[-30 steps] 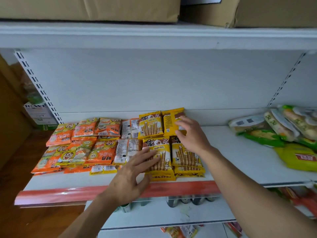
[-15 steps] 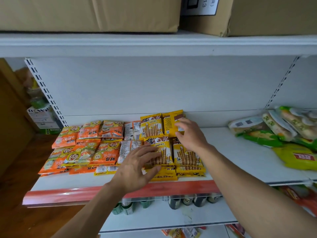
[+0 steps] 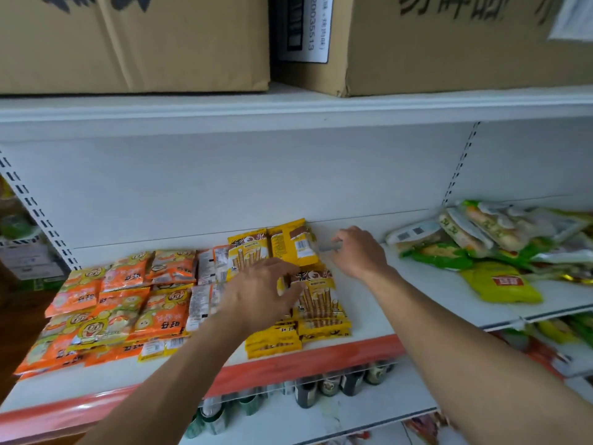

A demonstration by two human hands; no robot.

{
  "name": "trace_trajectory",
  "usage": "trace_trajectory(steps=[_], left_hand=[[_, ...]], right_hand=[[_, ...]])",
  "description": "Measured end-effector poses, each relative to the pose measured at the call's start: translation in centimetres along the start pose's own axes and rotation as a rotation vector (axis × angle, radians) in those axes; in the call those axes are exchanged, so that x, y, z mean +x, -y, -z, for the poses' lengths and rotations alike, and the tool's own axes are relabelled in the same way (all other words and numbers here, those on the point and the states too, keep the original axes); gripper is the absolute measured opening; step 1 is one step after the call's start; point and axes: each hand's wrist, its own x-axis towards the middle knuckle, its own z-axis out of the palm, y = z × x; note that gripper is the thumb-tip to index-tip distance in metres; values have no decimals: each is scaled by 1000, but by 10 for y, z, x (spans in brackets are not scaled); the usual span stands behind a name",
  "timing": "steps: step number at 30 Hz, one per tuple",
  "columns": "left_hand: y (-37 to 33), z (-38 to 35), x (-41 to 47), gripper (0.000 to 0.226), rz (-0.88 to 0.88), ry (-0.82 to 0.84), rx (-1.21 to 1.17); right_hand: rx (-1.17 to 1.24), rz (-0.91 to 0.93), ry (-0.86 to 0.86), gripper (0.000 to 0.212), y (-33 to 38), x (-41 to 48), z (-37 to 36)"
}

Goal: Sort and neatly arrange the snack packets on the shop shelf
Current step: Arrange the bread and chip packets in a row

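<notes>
Wafer packets (image 3: 321,303): my left grip (image 3: 256,293) rests flat, released, steadying them; my right grip (image 3: 357,252) curls beside the back packet (image 3: 293,242) (pinching? I cannot tell). Best nudge edges flush.

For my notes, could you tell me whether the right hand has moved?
Yes: the right hand slid right, from atop the back packet to its right edge, nearer the upright.

Bare shelf (image 3: 401,303) lies between the yellow packets (image 3: 321,306) and the green bags (image 3: 439,256); orange packets (image 3: 118,303) crowd the left
</notes>
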Motion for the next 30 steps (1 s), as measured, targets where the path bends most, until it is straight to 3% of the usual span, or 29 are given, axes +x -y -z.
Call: trace_trajectory(steps=[9,18,23,30], left_hand=[[-79,-42,78,41,-95,114,108],[-167,-155,134,52,-125,274,-3],[-204,-213,163,79,-82,182,-41],[-235,-276,196,78,-3,75,-123]], right_hand=[[-89,-206,-18,36,-99,-24,46],[-126,-279,-229,47,-249,-59,66],[-116,-227,-161,77,-318,-64,50],[-61,-151,-318,66,-342,-67,16]])
